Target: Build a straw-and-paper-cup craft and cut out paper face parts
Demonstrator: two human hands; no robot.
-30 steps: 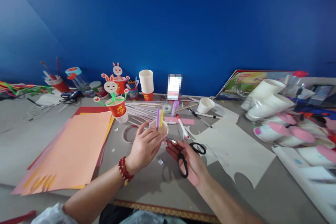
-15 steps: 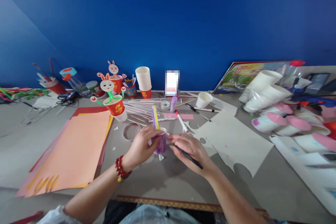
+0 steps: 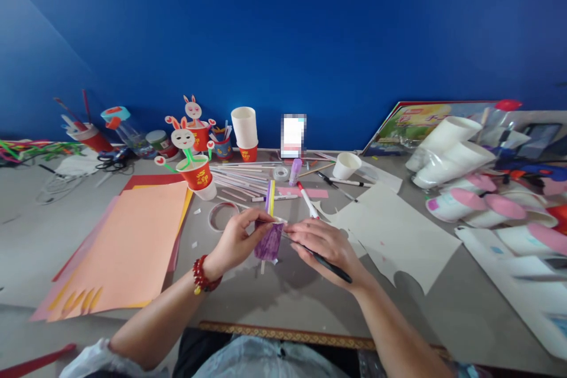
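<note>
A paper cup coloured purple (image 3: 267, 243) is held between my hands above the table. My left hand (image 3: 233, 242) pinches its rim from the left, thumb and fingers closed. A purple and a yellow strip (image 3: 271, 196), perhaps straws, stand up behind the rim, and a pale end shows below the cup. My right hand (image 3: 325, 245) is closed around a slim black-handled tool (image 3: 331, 267). The tool's tip is too small to make out. Fingertips of my right hand meet the cup's right rim.
Coloured paper sheets (image 3: 128, 242) lie left, near a roll of tape (image 3: 222, 216). Behind are rabbit-decorated red cups (image 3: 195, 172), stacked cups (image 3: 244, 127) and many thin sticks (image 3: 241, 180). Cut white paper (image 3: 394, 236) and pink-topped cups (image 3: 460, 204) lie to the right.
The cup has tilted and now shows more of its purple side, with the strips shifted right. My right hand and the black-handled tool have moved slightly right.
</note>
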